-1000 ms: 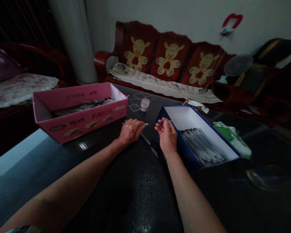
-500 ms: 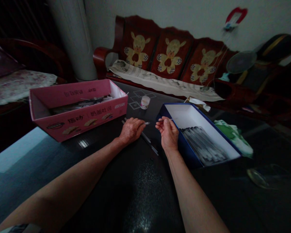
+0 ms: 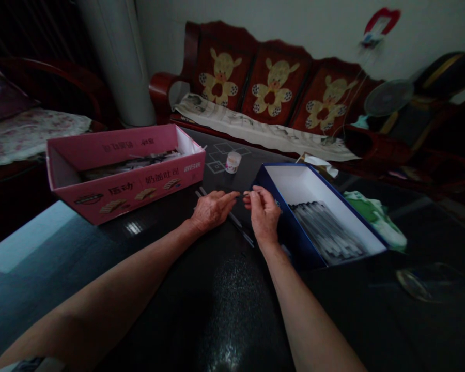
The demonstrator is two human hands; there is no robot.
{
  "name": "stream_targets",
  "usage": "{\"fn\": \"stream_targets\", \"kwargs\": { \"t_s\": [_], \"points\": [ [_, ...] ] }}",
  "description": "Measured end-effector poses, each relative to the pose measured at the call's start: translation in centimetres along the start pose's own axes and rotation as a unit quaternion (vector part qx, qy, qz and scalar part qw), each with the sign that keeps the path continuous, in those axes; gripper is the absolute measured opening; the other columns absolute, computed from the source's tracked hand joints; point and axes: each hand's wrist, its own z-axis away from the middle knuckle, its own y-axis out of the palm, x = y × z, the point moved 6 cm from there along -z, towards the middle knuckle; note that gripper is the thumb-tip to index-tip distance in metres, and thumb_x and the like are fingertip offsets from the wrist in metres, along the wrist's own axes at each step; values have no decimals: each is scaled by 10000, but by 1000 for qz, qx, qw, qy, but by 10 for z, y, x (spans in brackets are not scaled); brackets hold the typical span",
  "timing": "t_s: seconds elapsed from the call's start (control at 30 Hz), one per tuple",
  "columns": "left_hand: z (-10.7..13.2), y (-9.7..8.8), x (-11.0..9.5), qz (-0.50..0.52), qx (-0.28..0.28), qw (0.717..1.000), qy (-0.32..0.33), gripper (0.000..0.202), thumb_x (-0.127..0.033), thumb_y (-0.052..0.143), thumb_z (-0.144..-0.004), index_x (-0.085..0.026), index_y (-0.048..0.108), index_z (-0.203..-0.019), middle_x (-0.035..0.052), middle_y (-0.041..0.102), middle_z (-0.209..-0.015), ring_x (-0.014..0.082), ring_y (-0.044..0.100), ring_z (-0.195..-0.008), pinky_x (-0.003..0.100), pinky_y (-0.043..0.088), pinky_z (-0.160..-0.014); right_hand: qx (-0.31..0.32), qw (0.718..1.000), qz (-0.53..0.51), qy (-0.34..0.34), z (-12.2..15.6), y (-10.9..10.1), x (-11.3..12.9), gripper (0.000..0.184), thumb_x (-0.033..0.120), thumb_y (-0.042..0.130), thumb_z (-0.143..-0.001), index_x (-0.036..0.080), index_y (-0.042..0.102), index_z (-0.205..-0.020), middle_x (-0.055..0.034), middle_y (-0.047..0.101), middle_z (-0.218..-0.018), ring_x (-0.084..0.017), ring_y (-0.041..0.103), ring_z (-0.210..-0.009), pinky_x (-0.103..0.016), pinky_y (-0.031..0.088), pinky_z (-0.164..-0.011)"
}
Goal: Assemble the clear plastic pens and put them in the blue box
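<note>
My left hand [image 3: 214,211] rests low over the dark table, fingers closed around a pen barrel that its grip mostly hides. Just to the right, my right hand [image 3: 264,212] pinches a thin pen refill between thumb and fingers, close to the left fingertips. Only a small dark bit shows in the narrow gap between the hands. Loose clear pen tubes [image 3: 245,235] lie on the table below and between them. Beside my right hand stands a blue box [image 3: 300,235] with a white inside, holding a row of clear pens with dark ends [image 3: 325,230].
At the left is a pink box [image 3: 155,191] with many thin pen parts inside. A small white jar [image 3: 233,162] stands behind my hands. A green and white cloth [image 3: 375,217] lies right of the blue box. Beyond the table is a wooden sofa [image 3: 165,88].
My right hand has moved slightly left, so its fingertips are nearer the left ones. The length of thin refill that showed between the hands has mostly gone from sight.
</note>
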Motion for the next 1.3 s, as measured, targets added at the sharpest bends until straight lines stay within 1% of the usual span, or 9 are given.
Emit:
{"fn": "stream_targets", "kwargs": {
  "t_s": [0.23, 0.4, 0.5, 0.63, 0.77, 0.9, 1.07, 1.17, 1.3],
  "points": [
    [1, -2, -4, 28, -11, 999, 17, 344, -295, 403, -965, -173, 565, -1243, 50, 639, -826, 148, 589, -744, 255, 488, -666, -25, 986, -102, 126, -3, -4, -13, 316, 391, 684, -721, 194, 601, -954, 0, 701, -781, -116, 644, -645, -224, 514, -562],
    [2, -1, -3, 20, -14, 999, 21, 384, -270, 366, -972, -177, 499, -1320, 49, 628, -842, 139, 573, -738, 241, 483, -659, 88, 984, 145, 60, 0, 5, 0, 236, 405, 585, -791, 185, 658, -836, -13, 694, -712, -137, 627, -627, -241, 475, -577],
    [2, 1, 2, -9, -1, 1000, -2, 382, -280, 338, -979, -208, 522, -1307, 32, 596, -778, 128, 556, -713, 213, 464, -629, 226, 908, 352, -22, 7, 10, 24, 211, 301, 537, -816, 188, 704, -754, -17, 696, -697, -141, 619, -658, -242, 434, -612],
    [2, 3, 4, -5, 9, 1000, -13, 370, -284, 336, -980, -217, 544, -1279, 31, 597, -787, 128, 568, -744, 206, 465, -639, 413, 788, 455, 22, 26, 4, 42, 140, 159, 595, -723, 202, 727, -711, -5, 701, -665, -134, 617, -615, -238, 406, -570],
    [2, 1, 3, 3, -3, 1000, -8, 350, -274, 362, -971, -228, 547, -1265, 20, 594, -777, 132, 567, -733, 220, 468, -631, 460, 711, 526, 79, 43, 2, 41, 98, 153, 654, -667, 210, 733, -679, -26, 713, -667, -166, 640, -634, -260, 415, -562],
    [3, 0, 4, 10, -10, 1000, -10, 349, -254, 374, -962, -232, 538, -1270, 17, 595, -780, 138, 573, -742, 230, 477, -640, 457, 676, 572, 84, 53, 12, 30, 112, 101, 661, -615, 197, 717, -620, -67, 718, -685, -199, 654, -646, -284, 422, -561],
    [3, -3, 3, 28, -44, 999, 5, 349, -251, 385, -958, -207, 541, -1267, 19, 597, -757, 138, 572, -710, 240, 485, -632, 446, 723, 525, 49, 49, 13, 36, 171, 57, 615, -630, 196, 662, -541, -50, 681, -593, -169, 620, -559, -273, 402, -520],
    [2, -5, 0, 52, -57, 997, 15, 336, -247, 398, -959, -150, 545, -1245, 43, 639, -799, 135, 595, -722, 250, 503, -665, 416, 821, 391, 30, 33, 7, 42, 104, 145, 594, -722, 200, 674, -684, -9, 671, -598, -137, 606, -541, -248, 415, -507],
    [1, -8, -7, 71, -62, 995, 41, 278, -262, 435, -951, -115, 609, -1111, 66, 666, -817, 141, 620, -723, 260, 513, -673, 264, 937, 228, 8, 4, -6, 34, 181, 311, 605, -781, 187, 680, -890, -8, 684, -705, -131, 631, -609, -250, 490, -570]
  ]
}}
